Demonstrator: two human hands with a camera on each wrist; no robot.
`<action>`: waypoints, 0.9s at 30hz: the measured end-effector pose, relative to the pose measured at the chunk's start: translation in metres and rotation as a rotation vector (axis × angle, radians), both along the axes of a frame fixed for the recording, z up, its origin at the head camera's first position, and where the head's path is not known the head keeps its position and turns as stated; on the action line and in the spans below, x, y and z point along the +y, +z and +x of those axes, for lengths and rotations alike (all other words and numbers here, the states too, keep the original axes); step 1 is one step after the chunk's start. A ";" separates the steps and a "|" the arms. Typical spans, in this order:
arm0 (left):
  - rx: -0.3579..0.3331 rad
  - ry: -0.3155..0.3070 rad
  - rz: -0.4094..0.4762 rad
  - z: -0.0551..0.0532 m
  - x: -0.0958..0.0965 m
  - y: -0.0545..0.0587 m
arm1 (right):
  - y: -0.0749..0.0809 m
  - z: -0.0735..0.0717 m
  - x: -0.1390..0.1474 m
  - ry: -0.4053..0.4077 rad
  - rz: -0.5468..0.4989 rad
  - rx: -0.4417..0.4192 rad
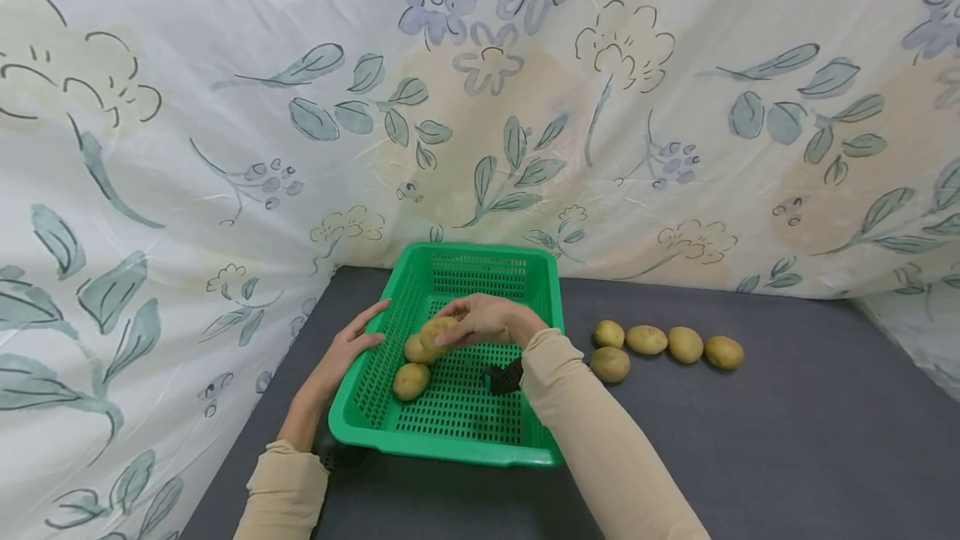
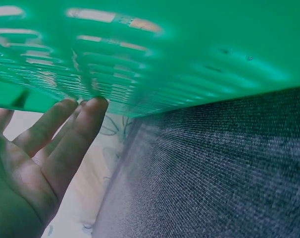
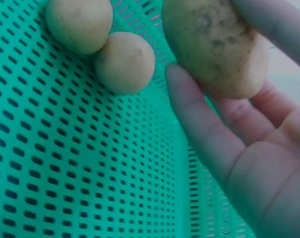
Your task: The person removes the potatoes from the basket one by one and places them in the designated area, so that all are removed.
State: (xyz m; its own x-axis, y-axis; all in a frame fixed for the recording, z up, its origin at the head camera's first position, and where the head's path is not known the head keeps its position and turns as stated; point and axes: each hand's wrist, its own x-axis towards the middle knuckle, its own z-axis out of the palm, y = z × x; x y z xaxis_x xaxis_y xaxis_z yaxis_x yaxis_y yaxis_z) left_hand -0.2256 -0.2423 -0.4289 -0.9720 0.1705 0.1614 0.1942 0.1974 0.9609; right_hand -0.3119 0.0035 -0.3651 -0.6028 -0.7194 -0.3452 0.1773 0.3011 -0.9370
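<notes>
Right hand (image 1: 486,321) grips a potato (image 3: 217,52); left hand (image 1: 342,356), fingers extended, touches plastic basket (image 1: 450,443).
Right wrist view crops the potato's top; its long axis slants down-right.

Soft, even light in the head view; left wrist view dimmer (nearby basket wall (image 2: 209,29) blurred).

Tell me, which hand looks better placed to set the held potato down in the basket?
Probably the right hand: it holds the potato over the green basket, near two potatoes lying inside. The left hand only touches the basket's side, fingers fairly straight.
</notes>
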 end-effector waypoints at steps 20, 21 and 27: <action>-0.003 -0.015 0.033 0.001 0.000 -0.001 | 0.031 -0.005 0.041 -0.180 -0.003 0.068; -0.004 -0.015 0.032 0.000 0.000 -0.001 | 0.032 -0.005 0.043 -0.192 -0.002 0.065; -0.006 -0.012 0.028 -0.001 -0.001 -0.002 | 0.037 -0.006 0.060 -0.234 -0.027 0.041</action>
